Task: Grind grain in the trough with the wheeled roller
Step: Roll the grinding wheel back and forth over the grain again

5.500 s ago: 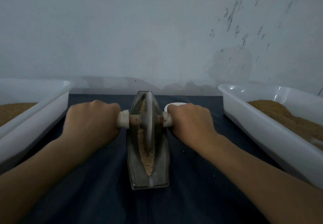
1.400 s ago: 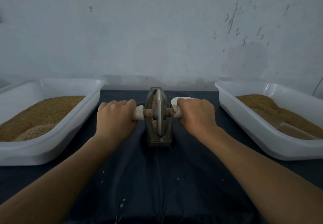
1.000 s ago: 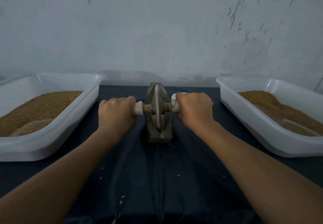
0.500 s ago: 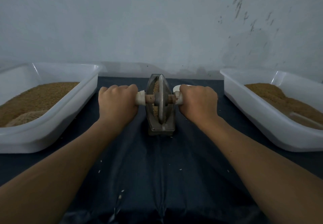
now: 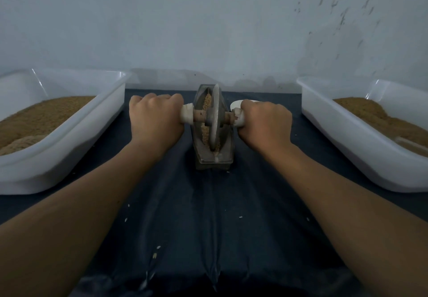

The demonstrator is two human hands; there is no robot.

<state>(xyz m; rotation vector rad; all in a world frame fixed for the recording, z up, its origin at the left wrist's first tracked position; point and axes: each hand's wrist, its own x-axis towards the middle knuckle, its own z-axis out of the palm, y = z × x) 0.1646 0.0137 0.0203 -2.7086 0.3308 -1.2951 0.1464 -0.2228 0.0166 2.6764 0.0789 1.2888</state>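
Boat-shaped metal trough [image 5: 213, 157] sits centre on dark cloth [image 5: 208, 215], tan grain [image 5: 206, 104] in its groove, one metal-disc roller [image 5: 215, 116] upright inside, left hand [image 5: 155, 118] and right hand [image 5: 266, 125] each fisted round a white-wrapped axle end, left tub [image 5: 69, 146] and right tub [image 5: 347, 139], two white plastic, brown meal inside, flanking clear of both arms.

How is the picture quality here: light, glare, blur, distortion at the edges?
Head view: dim, bluish light; roller, left hand and right hand sharp, no motion blur; faint glints on left tray and right tray; wide-angle stretch enlarges the forearms.
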